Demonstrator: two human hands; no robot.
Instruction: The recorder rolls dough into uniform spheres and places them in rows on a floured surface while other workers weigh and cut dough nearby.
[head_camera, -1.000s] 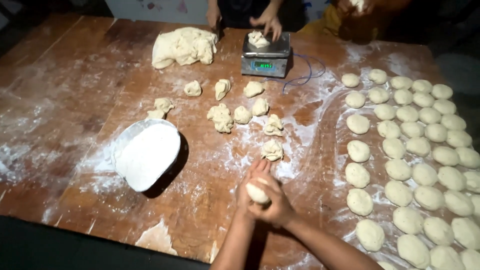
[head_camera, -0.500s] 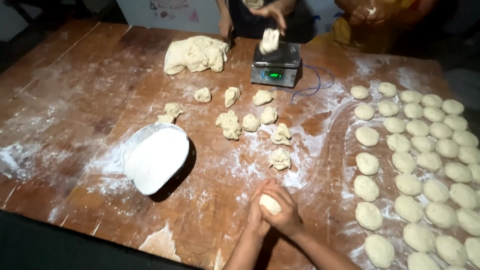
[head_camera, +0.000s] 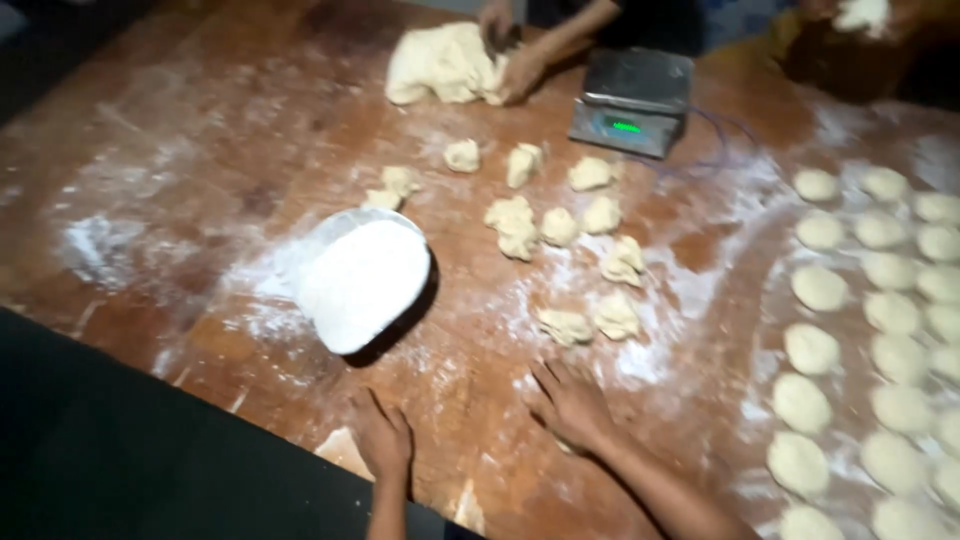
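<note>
Both hands have come apart since half a second ago, when they were cupped together around a small dough ball just above the table; now each lies separately on the floured wood. Nearest the camera, the left hand (head_camera: 383, 437) rests flat with fingers spread, palm down on the wooden table (head_camera: 180, 190), holding nothing. A little to its right, the right hand (head_camera: 570, 403) also presses palm down with fingers splayed; a pale sliver at its lower edge may be the dough ball beneath the palm, though that cannot be told for sure. The view has also shifted, so the table fills more of the frame than before.

Just beyond the right hand's fingertips lie two rough dough pieces (head_camera: 590, 322), side by side. Beyond the left hand sits the white flour bowl (head_camera: 362, 282), heaped full, ringed by spilled flour. Farther on, more torn dough lumps (head_camera: 545, 215) are scattered across the middle of the table. Along the right edge, rows of shaped dough rounds (head_camera: 880, 330) stand on a dusted patch. At the far side, a metal scale (head_camera: 630, 100) with a green display now stands bare, where a piece of dough hung over it earlier, and another person's hands (head_camera: 510, 50) press into the big dough mass (head_camera: 440, 65) left of it.
</note>
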